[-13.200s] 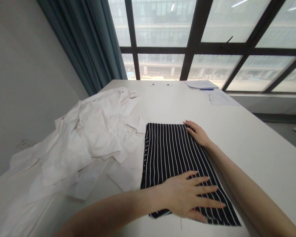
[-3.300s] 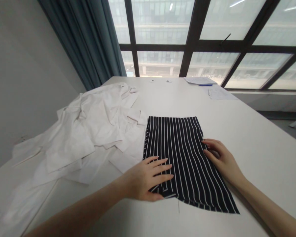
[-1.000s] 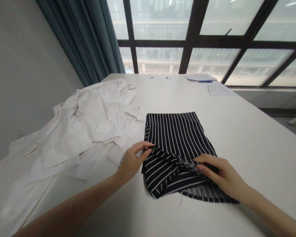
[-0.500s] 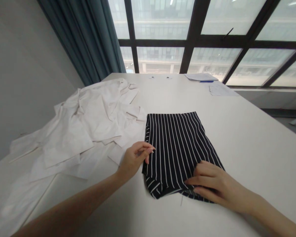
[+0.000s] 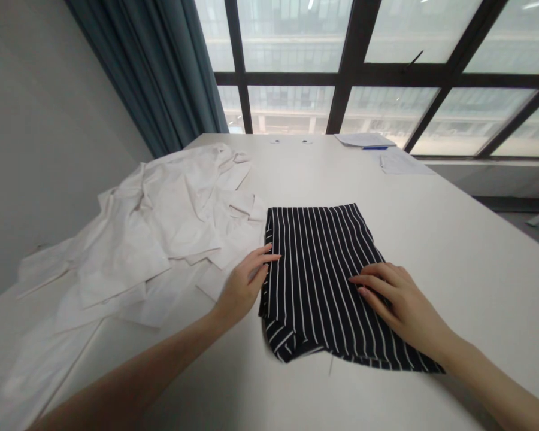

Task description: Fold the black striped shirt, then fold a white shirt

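Observation:
A folded piece of black cloth with white stripes (image 5: 317,275) lies flat in front of me on the white table. Its near left corner is rumpled and turned over, and a loose thread hangs from the near edge. My left hand (image 5: 247,278) is open at the cloth's left edge, with the fingertips resting on it. Across the right part of the cloth lies my right hand (image 5: 397,293), open, its fingers slightly bent and touching the stripes. Neither hand grips the fabric.
A heap of white cloth (image 5: 179,209) covers the table's left side. Papers (image 5: 363,140) with a blue pen (image 5: 375,148) on them lie at the far right, near another sheet (image 5: 404,163). Beyond the table (image 5: 314,173) are a blue curtain (image 5: 161,72) and windows.
My right hand has moved up from the near edge onto the cloth, and the near right corner now lies spread out flat. My left hand's fingers have opened from a pinch.

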{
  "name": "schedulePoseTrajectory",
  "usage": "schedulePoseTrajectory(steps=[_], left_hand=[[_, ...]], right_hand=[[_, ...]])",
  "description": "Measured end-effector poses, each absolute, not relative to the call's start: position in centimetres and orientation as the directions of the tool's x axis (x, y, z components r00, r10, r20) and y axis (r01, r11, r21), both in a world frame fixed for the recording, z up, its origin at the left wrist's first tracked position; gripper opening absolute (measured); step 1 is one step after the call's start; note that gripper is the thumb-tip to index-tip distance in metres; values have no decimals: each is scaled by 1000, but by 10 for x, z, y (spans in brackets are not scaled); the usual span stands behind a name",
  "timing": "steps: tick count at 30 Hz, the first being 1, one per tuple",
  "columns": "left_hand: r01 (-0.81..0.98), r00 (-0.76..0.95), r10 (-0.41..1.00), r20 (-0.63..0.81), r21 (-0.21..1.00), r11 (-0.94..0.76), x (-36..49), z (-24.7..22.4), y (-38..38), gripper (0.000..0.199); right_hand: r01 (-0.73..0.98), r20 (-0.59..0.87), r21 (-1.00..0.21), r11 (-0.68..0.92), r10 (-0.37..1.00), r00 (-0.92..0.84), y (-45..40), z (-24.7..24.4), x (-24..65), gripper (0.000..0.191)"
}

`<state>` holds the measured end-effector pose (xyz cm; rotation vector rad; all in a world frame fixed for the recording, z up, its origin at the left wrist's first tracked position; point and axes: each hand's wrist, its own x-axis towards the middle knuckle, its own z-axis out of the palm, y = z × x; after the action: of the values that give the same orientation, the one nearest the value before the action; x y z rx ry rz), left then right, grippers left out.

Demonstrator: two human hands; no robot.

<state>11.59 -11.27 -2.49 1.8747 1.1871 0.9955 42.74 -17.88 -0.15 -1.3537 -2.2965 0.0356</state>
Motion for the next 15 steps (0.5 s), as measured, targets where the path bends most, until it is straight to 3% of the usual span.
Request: schedulePoseTrajectory(steps=[7, 15], left_hand=[[339, 337, 940, 51, 925, -172, 111, -5, -96, 31], [473, 343, 937, 66, 850, -234, 123, 3, -67, 35]], right_hand=[[832, 340, -287, 474, 863, -374, -177, -5, 425, 25], [824, 328, -308, 476, 866, -377, -178, -6, 422, 24]])
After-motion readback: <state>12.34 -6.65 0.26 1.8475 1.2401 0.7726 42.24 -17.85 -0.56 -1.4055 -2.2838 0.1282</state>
